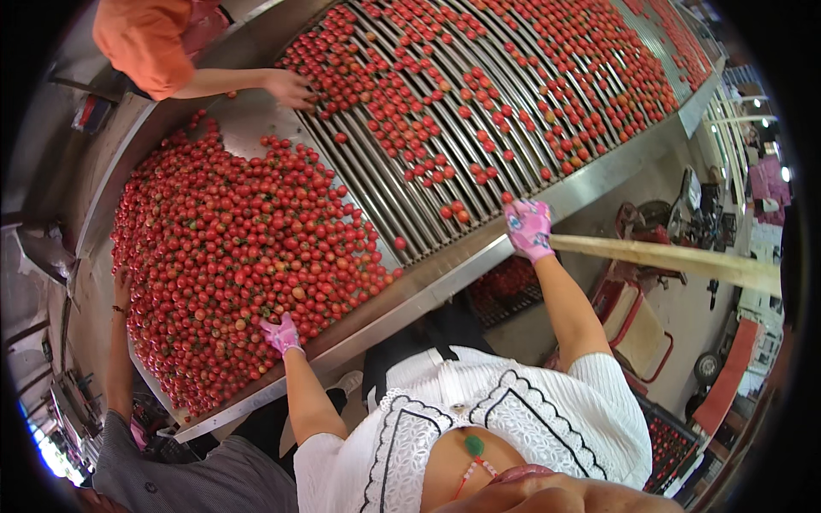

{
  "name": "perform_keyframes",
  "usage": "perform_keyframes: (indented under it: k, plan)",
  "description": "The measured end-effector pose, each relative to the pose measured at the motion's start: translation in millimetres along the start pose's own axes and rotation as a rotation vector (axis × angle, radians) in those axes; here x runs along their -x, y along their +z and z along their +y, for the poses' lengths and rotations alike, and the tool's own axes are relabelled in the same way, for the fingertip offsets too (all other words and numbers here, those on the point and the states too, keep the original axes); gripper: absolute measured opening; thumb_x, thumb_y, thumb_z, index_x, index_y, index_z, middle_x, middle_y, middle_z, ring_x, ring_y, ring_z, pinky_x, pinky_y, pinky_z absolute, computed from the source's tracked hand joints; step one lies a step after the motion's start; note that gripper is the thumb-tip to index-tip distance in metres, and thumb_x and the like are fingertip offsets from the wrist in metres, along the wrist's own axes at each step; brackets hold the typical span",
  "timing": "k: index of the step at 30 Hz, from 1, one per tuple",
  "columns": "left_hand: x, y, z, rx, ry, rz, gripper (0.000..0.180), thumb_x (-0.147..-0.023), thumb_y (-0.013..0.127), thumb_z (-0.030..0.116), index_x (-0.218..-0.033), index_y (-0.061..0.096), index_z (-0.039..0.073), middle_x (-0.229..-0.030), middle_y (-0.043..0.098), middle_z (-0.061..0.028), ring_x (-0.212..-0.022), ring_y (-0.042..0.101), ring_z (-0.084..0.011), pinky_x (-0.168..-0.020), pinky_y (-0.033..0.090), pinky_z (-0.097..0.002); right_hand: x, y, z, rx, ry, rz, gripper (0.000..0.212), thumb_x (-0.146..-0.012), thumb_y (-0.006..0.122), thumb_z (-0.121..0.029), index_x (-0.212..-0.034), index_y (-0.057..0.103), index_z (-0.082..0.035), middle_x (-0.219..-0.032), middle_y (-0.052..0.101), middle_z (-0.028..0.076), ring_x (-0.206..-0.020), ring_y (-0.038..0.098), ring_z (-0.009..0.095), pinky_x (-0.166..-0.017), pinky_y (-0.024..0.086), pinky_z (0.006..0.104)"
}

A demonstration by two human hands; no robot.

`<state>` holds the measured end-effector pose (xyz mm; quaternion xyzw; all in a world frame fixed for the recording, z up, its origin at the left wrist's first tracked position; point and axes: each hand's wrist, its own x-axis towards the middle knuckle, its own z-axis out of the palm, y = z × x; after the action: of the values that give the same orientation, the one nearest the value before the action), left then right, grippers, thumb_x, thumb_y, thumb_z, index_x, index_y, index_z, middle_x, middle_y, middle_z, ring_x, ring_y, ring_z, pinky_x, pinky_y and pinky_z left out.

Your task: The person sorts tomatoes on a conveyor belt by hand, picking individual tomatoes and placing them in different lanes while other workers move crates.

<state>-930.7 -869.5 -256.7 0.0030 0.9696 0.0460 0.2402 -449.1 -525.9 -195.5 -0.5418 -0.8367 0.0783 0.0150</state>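
My left hand [281, 334], in a pink glove, lies at the near edge of a heap of small red tomatoes [248, 231]. Its fingers are apart and touch the fruit. At the near metal rim [462, 265] of a roller conveyor [355, 179] is my right hand [529, 229], in a pink patterned glove. Its fingers look curled together; whatever may be inside them is hidden. One tomato [506, 197] sits on the rollers just beyond its fingertips. More tomatoes [410, 128] lie scattered along the rollers.
Across the conveyor, a person in an orange sleeve [141, 43] has a bare hand [289, 89] at the tomatoes. On my left, a person in a grey shirt [192, 470] reaches to the heap. A wooden bar [667, 259] runs rightward beside my right hand. Dark crates stand below.
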Motion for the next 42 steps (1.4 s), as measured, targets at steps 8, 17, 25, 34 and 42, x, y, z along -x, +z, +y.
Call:
perform_keyframes:
  k: [8, 17, 25, 34, 42]
  plan:
    - [28.9, 25.5, 79.1, 0.017, 0.003, 0.016, 0.107, -0.066, 0.073, 0.058, -0.146, 0.028, 0.005, -0.144, 0.040, -0.0187, -0.131, 0.042, -0.0366, -0.104, 0.036, -0.0520, 3.3, -13.4, 22.0, 0.048, -0.127, 0.264, 0.016, -0.084, 0.058, -0.016, -0.068, 0.061, -0.013, -0.061, 0.059, 0.005, -0.062, 0.060, 0.024, -0.058, 0.045, 0.0373]
    - [18.5, 48.0, 114.2, 0.119, -0.086, -0.318, 0.095, -0.079, 0.062, 0.054, -0.151, 0.017, 0.011, -0.131, 0.054, -0.0234, -0.127, 0.048, -0.0359, -0.112, 0.026, -0.0468, -4.1, -35.2, 39.2, 0.101, 0.067, 0.058, 0.026, -0.091, 0.051, -0.027, -0.083, 0.067, -0.008, -0.078, 0.064, 0.016, -0.072, 0.060, 0.035, -0.066, 0.044, 0.0458]
    - [24.3, 99.2, 157.0, 0.067, 0.097, -0.607, 0.093, -0.074, 0.063, 0.062, -0.148, 0.031, 0.015, -0.137, 0.050, -0.0195, -0.126, 0.050, -0.0320, -0.103, 0.041, -0.0420, -5.5, -30.2, 38.0, 0.047, 0.064, -0.003, 0.026, -0.091, 0.050, -0.027, -0.083, 0.067, -0.010, -0.076, 0.063, 0.015, -0.072, 0.059, 0.035, -0.068, 0.043, 0.0462]
    - [71.6, 199.3, 228.7, 0.260, 0.267, -0.808, 0.100, -0.069, 0.067, 0.063, -0.148, 0.031, 0.014, -0.149, 0.033, -0.0235, -0.135, 0.038, -0.0361, -0.107, 0.037, -0.0438, -7.9, -7.9, 33.0, 0.013, 0.063, -0.040, 0.025, -0.091, 0.050, -0.028, -0.084, 0.067, -0.011, -0.079, 0.064, 0.012, -0.074, 0.059, 0.032, -0.072, 0.042, 0.0439]
    - [133.5, 238.1, 275.5, 0.198, 0.495, -0.884, 0.086, -0.073, 0.066, 0.052, -0.145, 0.033, 0.018, -0.133, 0.051, -0.0243, -0.123, 0.050, -0.0373, -0.103, 0.037, -0.0467, -11.2, 12.0, 38.2, 0.038, 0.068, -0.027, 0.027, -0.091, 0.048, -0.027, -0.082, 0.068, -0.011, -0.078, 0.065, 0.010, -0.074, 0.058, 0.029, -0.077, 0.042, 0.0400]
